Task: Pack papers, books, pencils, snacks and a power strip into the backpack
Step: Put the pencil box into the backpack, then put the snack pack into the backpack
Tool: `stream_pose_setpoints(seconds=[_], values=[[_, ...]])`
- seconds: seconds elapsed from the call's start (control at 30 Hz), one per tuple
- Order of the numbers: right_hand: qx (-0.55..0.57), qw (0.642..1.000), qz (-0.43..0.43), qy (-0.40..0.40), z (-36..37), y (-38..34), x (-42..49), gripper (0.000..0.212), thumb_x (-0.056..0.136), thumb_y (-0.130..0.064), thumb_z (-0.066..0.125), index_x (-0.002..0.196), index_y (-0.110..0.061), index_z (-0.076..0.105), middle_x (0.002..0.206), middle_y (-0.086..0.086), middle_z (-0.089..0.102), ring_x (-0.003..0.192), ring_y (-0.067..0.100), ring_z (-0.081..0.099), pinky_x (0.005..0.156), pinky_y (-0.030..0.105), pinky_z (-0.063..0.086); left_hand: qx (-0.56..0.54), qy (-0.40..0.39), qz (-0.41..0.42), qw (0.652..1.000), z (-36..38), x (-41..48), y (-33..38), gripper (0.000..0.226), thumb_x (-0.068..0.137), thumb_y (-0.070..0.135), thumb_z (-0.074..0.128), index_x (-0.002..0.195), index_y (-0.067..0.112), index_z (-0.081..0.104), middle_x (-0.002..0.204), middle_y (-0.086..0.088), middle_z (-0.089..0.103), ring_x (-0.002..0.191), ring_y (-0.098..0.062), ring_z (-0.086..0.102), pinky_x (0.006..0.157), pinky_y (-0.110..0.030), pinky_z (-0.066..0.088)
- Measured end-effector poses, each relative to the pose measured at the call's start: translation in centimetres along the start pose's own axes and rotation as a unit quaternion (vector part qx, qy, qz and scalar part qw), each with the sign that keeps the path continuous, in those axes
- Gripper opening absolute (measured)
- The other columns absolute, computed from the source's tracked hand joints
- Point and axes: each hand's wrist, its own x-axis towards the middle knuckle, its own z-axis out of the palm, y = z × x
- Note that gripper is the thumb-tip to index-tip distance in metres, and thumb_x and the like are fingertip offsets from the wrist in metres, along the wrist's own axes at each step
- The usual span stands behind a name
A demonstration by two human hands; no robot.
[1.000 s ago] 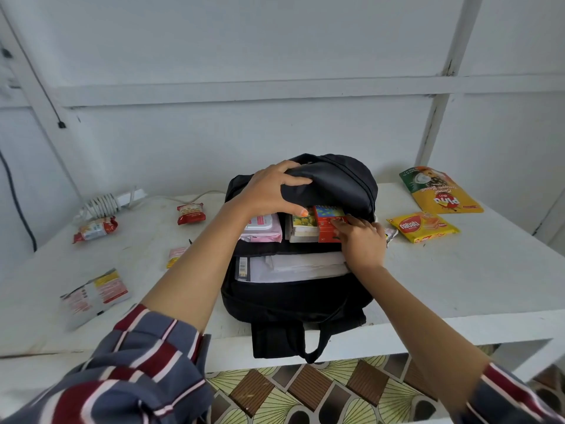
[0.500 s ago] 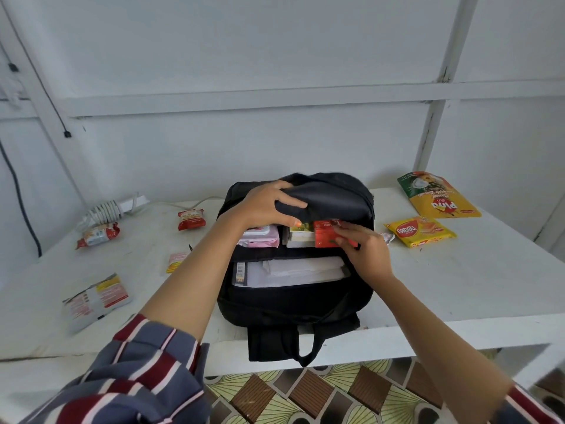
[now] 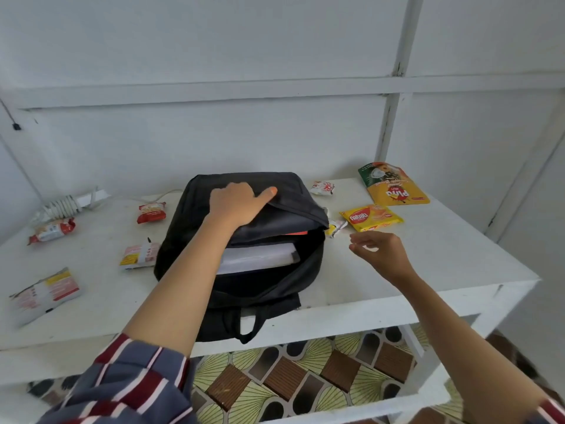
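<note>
Right hand: drawn back from the bag mouth, fingers loosely curled and empty. The red box it was seating now shows only an orange sliver, so it is apparently stowed. Black backpack: flat on the white table, long axis near-to-far, mouth toward the person, papers inside. The left hand grips its lowered flap, with the nabati wafer pack and power strip unpacked beyond.

backpack: black, flat, unzipped | papers inside (white stack) | snacks around it

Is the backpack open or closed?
Open. The left hand grips the flap of the backpack, and white papers show inside the gap.
</note>
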Motion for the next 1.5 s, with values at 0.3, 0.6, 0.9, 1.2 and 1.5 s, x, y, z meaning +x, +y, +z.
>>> stream_pose_setpoints(seconds=[0.3, 0.6, 0.9, 1.2, 1.5], values=[[-0.014, 0.999, 0.038, -0.021, -6.6, 3.6, 0.7, 0.028, 0.080, -0.008, 0.071, 0.107, -0.003, 0.068, 0.098, 0.011, 0.070, 0.084, 0.017, 0.066, 0.083, 0.025, 0.052, -0.015, 0.121, -0.022, 0.992, 0.4, 1.3, 6.9, 0.042, 0.084, 0.042, 0.052, 0.056, 0.012, 0.041, 0.058, 0.001, 0.045, 0.058, -0.021, 0.047, 0.055, -0.025, 0.031], [0.005, 0.992, 0.125, -0.007, -11.1, 8.5, 6.6, 0.034, 0.081, -0.011, 0.070, 0.115, -0.008, 0.065, 0.105, 0.014, 0.067, 0.089, 0.020, 0.063, 0.082, 0.027, 0.047, -0.316, -0.042, 0.074, 0.945, 6.7, 8.8, 18.2, 0.017, 0.086, 0.029, 0.057, 0.081, 0.014, 0.058, 0.079, -0.002, 0.056, 0.074, -0.018, 0.051, 0.067, -0.028, 0.038], [0.047, 0.979, 0.200, 0.014, -13.6, 15.2, 15.6, 0.038, 0.082, -0.010, 0.069, 0.120, -0.014, 0.062, 0.105, 0.013, 0.059, 0.108, 0.026, 0.055, 0.083, 0.026, 0.038, -0.427, -0.234, -0.018, 0.873, 14.7, 17.6, 23.8, 0.050, 0.091, 0.023, 0.057, 0.137, 0.019, 0.038, 0.124, -0.011, 0.050, 0.103, -0.022, 0.050, 0.078, -0.028, 0.044], [0.062, 0.968, 0.239, -0.053, -14.8, 21.9, 23.4, 0.044, 0.086, -0.013, 0.065, 0.129, -0.018, 0.055, 0.131, 0.021, 0.048, 0.120, 0.029, 0.049, 0.084, 0.029, 0.039, -0.436, -0.247, -0.041, 0.865, 20.0, 24.4, 27.0, 0.055, 0.091, 0.016, 0.058, 0.141, 0.020, 0.036, 0.142, -0.010, 0.041, 0.105, -0.017, 0.044, 0.084, -0.027, 0.038], [0.169, 0.941, 0.271, -0.117, -13.4, 25.7, 30.1, 0.039, 0.084, -0.011, 0.067, 0.121, -0.018, 0.057, 0.116, 0.014, 0.061, 0.093, 0.026, 0.061, 0.066, 0.028, 0.053, -0.468, -0.205, -0.128, 0.850, 23.3, 28.0, 28.6, 0.059, 0.085, 0.010, 0.066, 0.135, 0.017, 0.037, 0.130, -0.011, 0.050, 0.115, -0.030, 0.052, 0.096, -0.041, 0.048]])
